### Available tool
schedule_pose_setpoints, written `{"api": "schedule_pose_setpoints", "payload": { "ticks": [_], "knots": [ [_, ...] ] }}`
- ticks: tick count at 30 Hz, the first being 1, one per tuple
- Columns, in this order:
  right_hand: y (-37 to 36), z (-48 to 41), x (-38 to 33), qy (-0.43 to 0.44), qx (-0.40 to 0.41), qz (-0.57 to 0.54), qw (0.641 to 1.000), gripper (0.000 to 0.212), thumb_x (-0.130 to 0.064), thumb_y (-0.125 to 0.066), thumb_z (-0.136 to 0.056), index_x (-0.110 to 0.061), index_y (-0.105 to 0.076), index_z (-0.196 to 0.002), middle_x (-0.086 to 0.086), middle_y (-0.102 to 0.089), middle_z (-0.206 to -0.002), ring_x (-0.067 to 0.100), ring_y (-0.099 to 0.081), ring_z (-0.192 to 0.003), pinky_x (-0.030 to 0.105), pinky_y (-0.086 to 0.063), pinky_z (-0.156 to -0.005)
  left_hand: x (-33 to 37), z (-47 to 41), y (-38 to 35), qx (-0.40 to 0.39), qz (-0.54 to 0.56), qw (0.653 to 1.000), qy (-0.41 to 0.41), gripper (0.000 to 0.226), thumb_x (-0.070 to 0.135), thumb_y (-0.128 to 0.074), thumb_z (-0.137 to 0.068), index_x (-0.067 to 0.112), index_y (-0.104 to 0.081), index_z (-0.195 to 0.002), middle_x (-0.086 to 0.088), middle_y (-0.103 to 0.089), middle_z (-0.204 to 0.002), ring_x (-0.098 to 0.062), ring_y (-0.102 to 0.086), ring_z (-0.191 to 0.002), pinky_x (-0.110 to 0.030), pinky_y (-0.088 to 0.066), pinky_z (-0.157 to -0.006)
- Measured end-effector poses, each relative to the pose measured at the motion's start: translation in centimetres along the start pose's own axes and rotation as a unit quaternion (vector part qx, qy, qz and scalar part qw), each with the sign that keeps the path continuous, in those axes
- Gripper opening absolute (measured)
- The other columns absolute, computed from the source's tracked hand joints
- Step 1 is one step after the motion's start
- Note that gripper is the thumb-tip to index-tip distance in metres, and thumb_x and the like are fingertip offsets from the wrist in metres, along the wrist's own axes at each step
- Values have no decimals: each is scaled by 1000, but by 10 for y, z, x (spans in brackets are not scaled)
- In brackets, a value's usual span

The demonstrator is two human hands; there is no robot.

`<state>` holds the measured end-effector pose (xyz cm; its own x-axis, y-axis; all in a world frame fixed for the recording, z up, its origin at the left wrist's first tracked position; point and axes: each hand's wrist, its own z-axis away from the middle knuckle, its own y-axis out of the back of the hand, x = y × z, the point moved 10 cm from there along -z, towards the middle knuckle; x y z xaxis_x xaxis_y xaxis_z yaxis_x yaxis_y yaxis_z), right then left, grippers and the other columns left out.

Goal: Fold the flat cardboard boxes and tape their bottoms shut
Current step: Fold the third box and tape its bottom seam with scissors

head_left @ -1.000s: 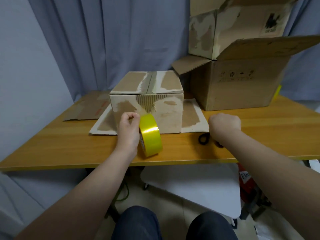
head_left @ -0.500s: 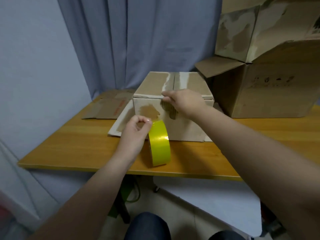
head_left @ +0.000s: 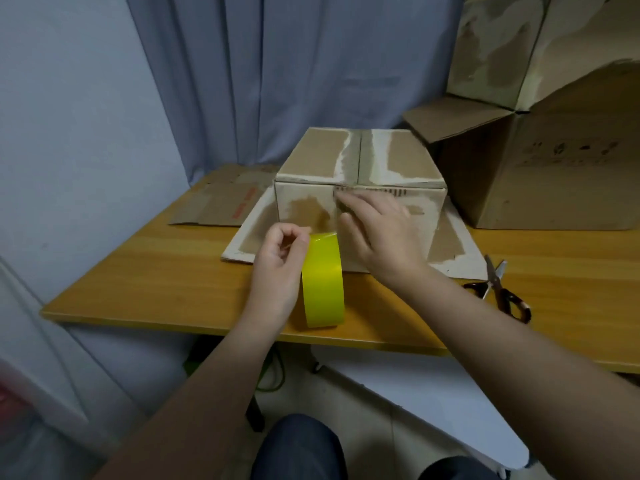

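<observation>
Yellow tape (head_left: 322,282) sits pinched in the curled fingers (head_left: 294,233) of the left hand (head_left: 277,271), standing on the table (head_left: 156,271) by the box (head_left: 360,161). The straight fingers of the right hand (head_left: 381,244) have slid down the box front, likely to press tape there.

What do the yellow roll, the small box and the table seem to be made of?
Yellow roll: glossy plastic tape, likely; it shines. Small box: brown corrugated cardboard, matte; flutes show where paper tore off. Table: wood or wood-look laminate, smooth; grain lines visible.
</observation>
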<state>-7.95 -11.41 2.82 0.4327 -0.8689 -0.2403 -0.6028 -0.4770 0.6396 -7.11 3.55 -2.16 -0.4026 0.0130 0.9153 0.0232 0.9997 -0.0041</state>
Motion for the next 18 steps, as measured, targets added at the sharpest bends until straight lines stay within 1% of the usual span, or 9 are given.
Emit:
{"api": "schedule_pose_setpoints", "payload": {
  "ticks": [1, 3, 5, 6, 8, 11, 14, 15, 18],
  "knots": [
    [2, 4, -3, -41, -15, -79, 996, 43, -41, -43, -95, -15, -63, -124, 4, -61, -120, 21, -52, -114, 34, -36, -100, 3, 1, -1, -4, -9, 1000, -11, 14, 15, -53, -96, 23, -54, -85, 9, -65, -102, 4, -60, -92, -13, -47, -79],
    [-7, 9, -5, -118, -79, -160, 977, 43, -48, -56, -89, -15, -68, -114, 3, -62, -112, 16, -54, -106, 30, -43, -92, 6, 4, -4, -12, -31, 999, -29, 15, 14, -52, -96, 24, -52, -85, 9, -64, -103, 2, -60, -95, -15, -47, -82],
    [-16, 12, -5, -173, -147, -199, 953, 32, -39, -69, -84, -15, -71, -105, 5, -63, -107, 16, -58, -98, 32, -47, -87, 9, 5, -6, -12, -57, 998, -40, 17, 14, -51, -97, 26, -51, -84, 12, -63, -101, 4, -58, -96, -15, -46, -84],
    [-15, 10, -7, -177, -154, -206, 950, 23, -32, -71, -84, -15, -72, -98, 7, -64, -104, 18, -59, -95, 36, -48, -87, 10, 5, -6, -12, -72, 996, -46, 18, 14, -51, -97, 27, -50, -83, 12, -62, -99, 3, -58, -96, -16, -46, -84],
    [-9, 2, -13, -154, -152, -171, 961, 10, -21, -69, -85, -12, -70, -88, 10, -63, -101, 22, -58, -94, 41, -46, -87, 12, 3, -6, -21, -106, 992, -60, 18, 17, -53, -96, 29, -49, -83, 9, -61, -98, -5, -58, -98, -23, -46, -85],
    [-8, -2, -24, -101, -146, -74, 981, 8, -14, -61, -90, -8, -66, -89, 9, -57, -103, 26, -56, -95, 41, -45, -83, 11, -3, -6, -45, -181, 981, -59, 11, 33, -57, -89, 35, -47, -92, 9, -59, -97, -14, -58, -100, -37, -48, -89],
    [-1, 1, -36, -35, -90, -65, 993, 6, -10, -58, -90, -6, -61, -88, 9, -49, -105, 30, -56, -88, 47, -48, -72, 16, -10, -7, -101, -256, 960, -56, 40, 43, -60, -84, 34, -43, -119, 12, -61, -99, -11, -58, -91, -43, -46, -90],
    [2, 2, -40, -8, -74, -76, 994, 6, -9, -58, -89, -5, -60, -86, 9, -47, -105, 29, -55, -86, 48, -49, -70, 21, -13, -10, -128, -298, 944, -65, 38, 43, -60, -85, 34, -46, -119, 11, -61, -100, -9, -57, -89, -45, -45, -91],
    [10, 1, -50, 48, -47, -104, 992, 9, -10, -58, -85, -3, -61, -82, 7, -43, -101, 23, -52, -84, 45, -50, -69, 38, -19, -19, -197, -419, 882, -92, 10, 38, -62, -88, 34, -54, -92, 7, -58, -95, -15, -55, -93, -45, -43, -90]
  ]
}}
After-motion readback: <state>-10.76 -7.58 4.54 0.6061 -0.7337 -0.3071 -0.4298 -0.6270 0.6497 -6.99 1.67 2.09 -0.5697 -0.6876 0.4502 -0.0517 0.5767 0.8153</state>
